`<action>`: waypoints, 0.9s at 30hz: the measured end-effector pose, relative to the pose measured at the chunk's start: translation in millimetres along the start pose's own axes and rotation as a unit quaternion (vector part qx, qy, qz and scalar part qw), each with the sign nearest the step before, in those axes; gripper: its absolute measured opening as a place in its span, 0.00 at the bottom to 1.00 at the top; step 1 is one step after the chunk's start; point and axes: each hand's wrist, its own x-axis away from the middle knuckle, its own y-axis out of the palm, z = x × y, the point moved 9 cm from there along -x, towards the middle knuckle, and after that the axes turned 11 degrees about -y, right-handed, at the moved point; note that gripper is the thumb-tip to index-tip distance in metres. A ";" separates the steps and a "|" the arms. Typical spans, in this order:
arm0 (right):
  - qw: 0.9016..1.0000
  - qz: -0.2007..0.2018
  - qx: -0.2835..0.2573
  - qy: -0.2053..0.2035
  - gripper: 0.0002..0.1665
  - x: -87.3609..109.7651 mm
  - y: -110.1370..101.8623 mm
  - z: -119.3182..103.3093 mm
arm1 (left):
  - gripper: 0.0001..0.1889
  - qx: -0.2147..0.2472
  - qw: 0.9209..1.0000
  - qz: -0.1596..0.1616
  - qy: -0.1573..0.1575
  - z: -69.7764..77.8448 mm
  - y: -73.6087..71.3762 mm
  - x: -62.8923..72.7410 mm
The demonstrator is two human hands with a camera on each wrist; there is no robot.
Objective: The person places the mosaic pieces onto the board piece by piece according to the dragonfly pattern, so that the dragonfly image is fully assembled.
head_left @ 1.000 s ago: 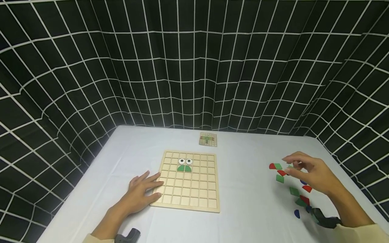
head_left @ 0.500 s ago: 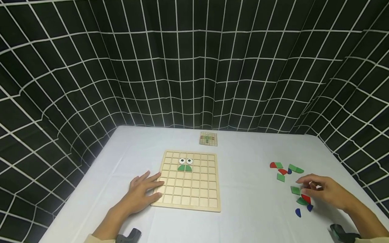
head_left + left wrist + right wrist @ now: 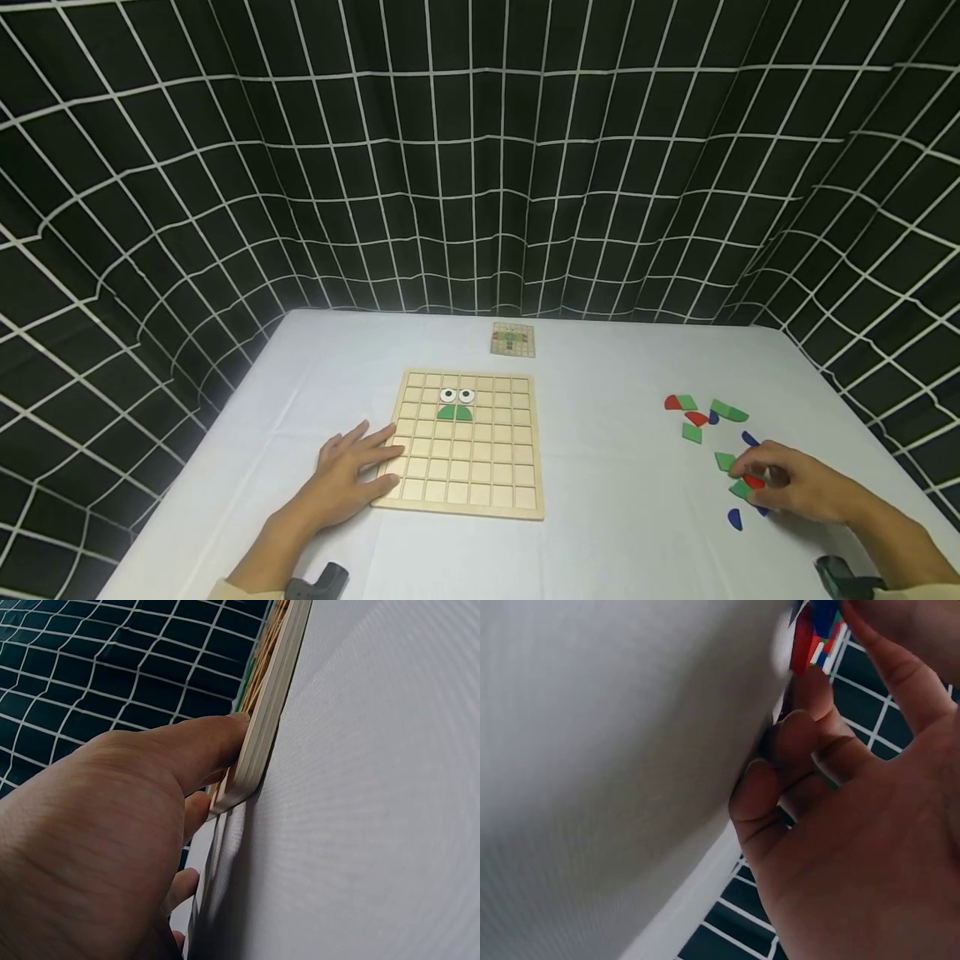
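My left hand [image 3: 348,471] rests with fingers spread on the left edge of a square wooden grid board [image 3: 480,510]. In the left wrist view the thumb [image 3: 217,742] lies on the board's rim. Two eye pieces [image 3: 457,395] sit on the board above two green quarter-round pieces [image 3: 455,412]. My right hand [image 3: 802,483] is low over loose pieces at the right, thumb and index finger bent and apart. A red piece [image 3: 753,482] and a green quarter-round piece [image 3: 740,489] show between those fingertips. The right wrist view shows a blue piece [image 3: 825,616] by the thumb.
A small pattern card [image 3: 513,340] lies behind the board. Several loose red, green and blue pieces, such as a green parallelogram [image 3: 692,432] and a blue half-round [image 3: 735,519], lie around the right hand on the white cloth [image 3: 600,467]. A dark gridded curtain [image 3: 480,167] surrounds the table.
My right hand has come down and nearer from above the far loose pieces to the red and green ones, uncovering pieces behind it. The left hand stays on the board.
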 end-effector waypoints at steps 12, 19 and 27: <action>0.994 0.024 0.067 0.082 0.18 -1.4 1.3 6.8 | 0.22 -0.002 1.000 -0.004 -0.002 0.4 0.5 -1.2; 0.994 0.035 0.067 0.078 0.17 -2.0 -0.6 4.8 | 0.22 -0.001 1.000 -0.002 -0.003 0.9 -0.1 -1.7; 0.985 0.089 0.093 0.113 0.16 -4.1 -14.5 -7.4 | 0.21 0.001 1.000 0.003 -0.006 -0.3 1.3 -1.1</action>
